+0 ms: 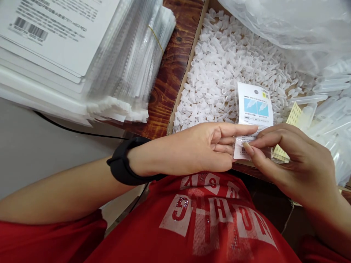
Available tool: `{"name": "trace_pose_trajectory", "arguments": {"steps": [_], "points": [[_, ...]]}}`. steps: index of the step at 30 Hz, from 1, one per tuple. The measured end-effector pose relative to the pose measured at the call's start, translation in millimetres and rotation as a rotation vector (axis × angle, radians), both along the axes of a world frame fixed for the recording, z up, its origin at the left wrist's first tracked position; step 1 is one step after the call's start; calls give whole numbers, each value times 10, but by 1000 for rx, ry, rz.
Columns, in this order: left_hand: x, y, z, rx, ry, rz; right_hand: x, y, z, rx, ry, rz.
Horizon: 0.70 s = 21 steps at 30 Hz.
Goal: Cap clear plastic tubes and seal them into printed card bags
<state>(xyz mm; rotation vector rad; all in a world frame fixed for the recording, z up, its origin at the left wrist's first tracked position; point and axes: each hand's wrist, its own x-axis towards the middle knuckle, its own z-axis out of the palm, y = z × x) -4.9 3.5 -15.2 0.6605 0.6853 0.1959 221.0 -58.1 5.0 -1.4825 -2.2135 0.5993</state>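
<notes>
A small printed card packet (255, 91) in clear plastic, with two blue pictures and a round hole at the top, stands tilted near the front edge of the box. My left hand (203, 151) grips its left side, the index finger stretched across the front and the other fingers partly hidden at its edge. From the right, my right hand (301, 157) pinches the packet's lower front between thumb and fingers. Behind the packet, many small white translucent plastic caps (219, 69) fill a shallow cardboard box (184, 78).
Stacked printed cards in clear sleeves (55, 40) lie at the upper left, some bound by a rubber band (156, 39). Clear plastic tubes (326, 117) and a yellow patterned strip (294, 116) are at the right. A plastic bag (301, 25) covers the box's far corner.
</notes>
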Motion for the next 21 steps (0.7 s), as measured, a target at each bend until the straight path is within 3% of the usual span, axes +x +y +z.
{"name": "trace_pose_trajectory", "arguments": {"steps": [11,21], "points": [[41,-14,22,37,52,7,-11,60,-38,0,4,11],[8,-15,-24,16,-38,-29,45,69,-26,-31,51,28]]}}
